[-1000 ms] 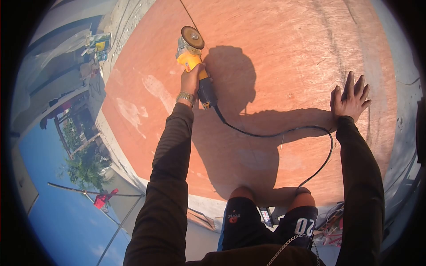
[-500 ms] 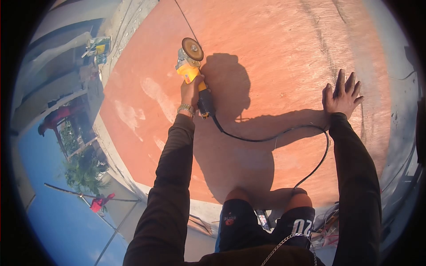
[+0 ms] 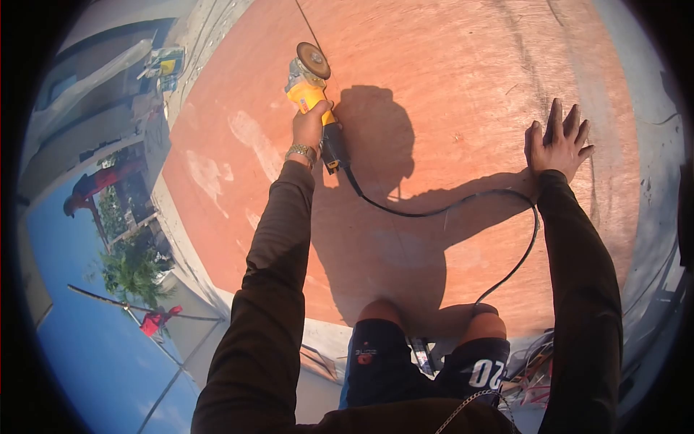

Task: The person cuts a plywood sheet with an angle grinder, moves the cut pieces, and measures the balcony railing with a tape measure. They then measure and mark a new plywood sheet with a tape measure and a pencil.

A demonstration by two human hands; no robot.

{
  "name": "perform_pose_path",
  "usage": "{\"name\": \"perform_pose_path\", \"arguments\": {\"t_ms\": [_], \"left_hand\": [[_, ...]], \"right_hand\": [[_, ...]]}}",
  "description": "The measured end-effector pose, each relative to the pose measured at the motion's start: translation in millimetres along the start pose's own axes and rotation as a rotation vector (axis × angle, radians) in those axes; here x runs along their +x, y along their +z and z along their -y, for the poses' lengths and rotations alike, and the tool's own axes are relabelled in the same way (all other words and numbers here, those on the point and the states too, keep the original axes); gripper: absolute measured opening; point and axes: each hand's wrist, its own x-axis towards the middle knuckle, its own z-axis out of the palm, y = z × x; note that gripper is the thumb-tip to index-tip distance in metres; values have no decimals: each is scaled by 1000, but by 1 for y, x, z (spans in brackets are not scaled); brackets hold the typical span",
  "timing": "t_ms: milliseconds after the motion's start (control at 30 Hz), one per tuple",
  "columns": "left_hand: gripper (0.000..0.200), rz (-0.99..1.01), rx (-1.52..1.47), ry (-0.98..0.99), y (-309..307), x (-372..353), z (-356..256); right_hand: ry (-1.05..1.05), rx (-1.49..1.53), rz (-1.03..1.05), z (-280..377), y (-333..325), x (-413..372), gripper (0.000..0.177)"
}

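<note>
My left hand [image 3: 309, 129] is wrapped around the yellow and black body of an angle grinder [image 3: 307, 94]. At the tool's far end, a brown round disc [image 3: 313, 60] sits close over a thin dark line [image 3: 307, 23] on a reddish plywood sheet [image 3: 484, 94]. A black cord [image 3: 426, 213] runs from the grinder's back end, curves past my right wrist and comes back toward my knee. My right hand [image 3: 560, 148] lies on the plywood at the right, fingers spread, holding nothing.
My shadow [image 3: 376, 239] falls across the sheet, which has pale scuffs [image 3: 253, 137] on its left side. Tangled wires [image 3: 531, 369] lie beside my right leg. Another person [image 3: 108, 181] stands far left, near a pole with a red cloth [image 3: 157, 320].
The grinder in my left hand has moved slightly forward along the dark line. My right hand stays flat on the sheet. The distant person has shifted a little.
</note>
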Motion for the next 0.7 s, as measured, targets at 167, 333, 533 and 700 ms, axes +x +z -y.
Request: {"name": "perform_pose_path", "arguments": {"t_ms": [167, 333, 533, 700], "left_hand": [[35, 5, -84, -20, 2, 3, 6], [37, 16, -85, 24, 4, 5, 13], [33, 8, -33, 81, -1, 8, 33], [38, -19, 74, 99, -7, 32, 30]], "right_hand": [[-2, 0, -28, -1, 5, -2, 67], [-171, 204, -106, -13, -5, -19, 65], [13, 214, 37, -52, -32, -194, 70], [730, -18, 78, -143, -14, -308, 74]]}}
